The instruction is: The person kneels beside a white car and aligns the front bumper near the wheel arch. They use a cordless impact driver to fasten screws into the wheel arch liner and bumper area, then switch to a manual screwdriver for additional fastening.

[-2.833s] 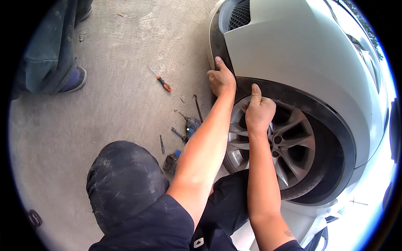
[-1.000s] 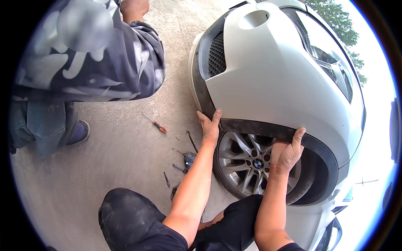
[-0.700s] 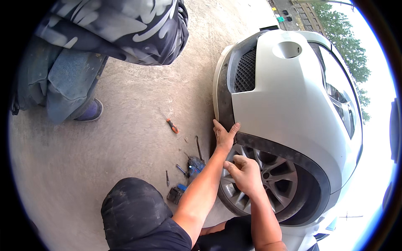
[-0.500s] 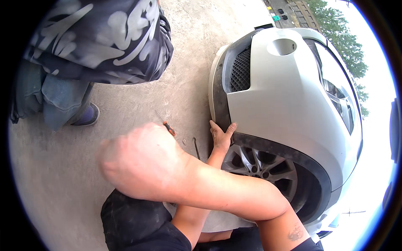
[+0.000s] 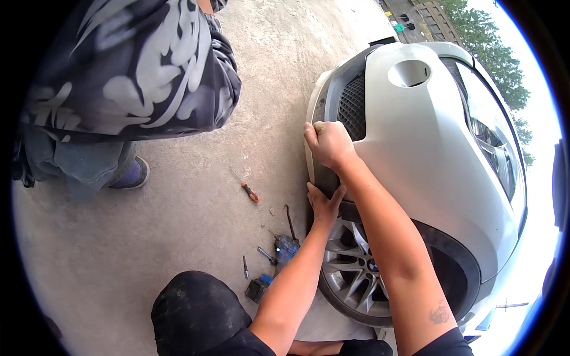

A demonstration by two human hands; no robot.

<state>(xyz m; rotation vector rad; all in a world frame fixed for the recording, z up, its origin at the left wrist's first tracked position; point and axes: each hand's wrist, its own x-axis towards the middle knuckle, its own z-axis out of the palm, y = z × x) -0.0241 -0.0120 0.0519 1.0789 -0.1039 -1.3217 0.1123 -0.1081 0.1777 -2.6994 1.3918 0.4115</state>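
A silver car's front bumper (image 5: 380,118), with dark lower trim (image 5: 323,172), is in front of me. My left hand (image 5: 325,204) grips the trim's rear corner beside the wheel arch, its thumb on the outer face and its fingers round the lower edge. Farther along the same trim, close to the dark mesh grille (image 5: 352,107), my right hand (image 5: 331,144) is closed in a fist against the bumper's lower part. Nothing shows inside that fist.
On the concrete lie an orange-and-black screwdriver (image 5: 250,193), a hooked bar (image 5: 290,221), a blue cordless power tool (image 5: 287,248) and a thin metal bit (image 5: 246,267). The alloy wheel (image 5: 356,267) is near my forearms. Another person in a patterned top (image 5: 142,77) stands at the left.
My right fist, raised and blurred at the left before, has swung right onto the bumper trim. My left hand keeps its place on the corner. The other person has shifted slightly.
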